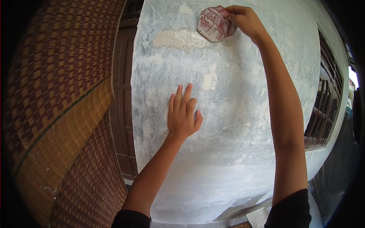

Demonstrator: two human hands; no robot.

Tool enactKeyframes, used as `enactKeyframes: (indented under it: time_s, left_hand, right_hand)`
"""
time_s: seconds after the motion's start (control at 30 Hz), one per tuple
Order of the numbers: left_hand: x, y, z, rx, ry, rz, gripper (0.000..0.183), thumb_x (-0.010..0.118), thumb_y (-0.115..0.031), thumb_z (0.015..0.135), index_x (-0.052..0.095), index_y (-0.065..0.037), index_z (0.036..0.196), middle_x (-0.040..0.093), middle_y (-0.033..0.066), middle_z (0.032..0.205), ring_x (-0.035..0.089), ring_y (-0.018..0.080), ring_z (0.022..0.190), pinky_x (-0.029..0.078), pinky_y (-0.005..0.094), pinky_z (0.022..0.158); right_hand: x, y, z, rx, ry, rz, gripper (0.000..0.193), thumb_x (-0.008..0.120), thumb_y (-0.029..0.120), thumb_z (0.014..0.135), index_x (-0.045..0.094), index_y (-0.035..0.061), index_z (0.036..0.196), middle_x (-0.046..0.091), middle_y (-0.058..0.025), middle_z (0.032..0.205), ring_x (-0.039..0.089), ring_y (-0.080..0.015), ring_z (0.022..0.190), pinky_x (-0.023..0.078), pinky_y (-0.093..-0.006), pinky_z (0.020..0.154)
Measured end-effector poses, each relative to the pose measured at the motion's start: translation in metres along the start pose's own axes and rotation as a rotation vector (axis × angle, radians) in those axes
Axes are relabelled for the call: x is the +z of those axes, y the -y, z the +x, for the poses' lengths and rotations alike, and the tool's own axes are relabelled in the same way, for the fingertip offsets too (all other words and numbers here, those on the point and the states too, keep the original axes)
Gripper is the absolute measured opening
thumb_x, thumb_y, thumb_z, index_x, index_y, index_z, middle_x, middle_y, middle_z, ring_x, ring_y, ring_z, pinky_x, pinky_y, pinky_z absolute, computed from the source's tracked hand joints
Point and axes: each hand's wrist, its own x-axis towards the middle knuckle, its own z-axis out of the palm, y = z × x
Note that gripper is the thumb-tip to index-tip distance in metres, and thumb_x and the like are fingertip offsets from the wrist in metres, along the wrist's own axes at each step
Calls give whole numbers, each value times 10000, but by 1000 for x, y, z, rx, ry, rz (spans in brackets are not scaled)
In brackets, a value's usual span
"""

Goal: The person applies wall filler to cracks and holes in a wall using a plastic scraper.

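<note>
My right hand (243, 21), raised at the top, pinches the edge of a flat reddish scraper (216, 24) with thumb and fingers. White paste is smeared over the scraper's face. Its lower edge is at the wall (232, 110), by the right end of a thick off-white patch of filler (178, 39). Lower down, my left hand (183, 116) lies flat against the wall with its fingers spread, holding nothing. The wall is mottled grey and white, with smaller off-white patches such as one (208, 79) between my hands.
Woven brown-and-tan mats (61, 76) hang along the left, beside a brown panelled door (123, 95). A dark barred window (325, 102) is set in the wall at right. Near the bottom is a whitish block-like thing (257, 217), partly hidden by my right sleeve.
</note>
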Motion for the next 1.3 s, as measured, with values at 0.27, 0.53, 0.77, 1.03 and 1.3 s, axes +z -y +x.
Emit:
enactKeyframes:
  time_s: [0.27,0.53,0.77,1.03,1.3]
  left_hand:
    - [-2,-2,0,-10,13,8,378,582,-170,829,500,-51,1179,398,218,1536,336,442,1434,254,584,1140]
    - [0,-2,0,-7,9,0,385,593,-158,816,497,-53,1174,401,217,1535,338,443,1432,262,587,1134]
    - [-1,3,0,-10,3,17,375,586,-163,827,493,-54,1174,403,218,1534,341,449,1428,255,590,1135]
    - [3,-7,3,12,6,-12,380,576,-158,832,477,-52,1184,406,230,1528,340,463,1423,243,601,1136]
    - [17,-69,-36,184,27,-258,361,577,-113,827,450,-79,1163,538,187,1386,425,418,1351,318,569,1062]
  right_hand:
    - [-5,42,19,46,-61,-121,321,649,65,797,714,-67,1082,737,-195,981,684,-252,910,526,-352,849]
    - [-8,32,28,85,-11,-78,287,636,43,808,719,-69,1059,736,-172,887,683,-248,802,538,-354,771]
    - [16,35,14,-164,-77,-249,256,619,24,822,713,-85,1034,725,-162,850,678,-234,730,544,-357,719]
    - [-52,18,-10,143,-143,73,230,603,33,896,688,-87,1073,710,-154,866,663,-222,694,541,-337,665]
    - [-127,-45,-179,178,-43,84,230,657,156,918,708,7,1085,703,-40,923,659,-127,799,525,-290,804]
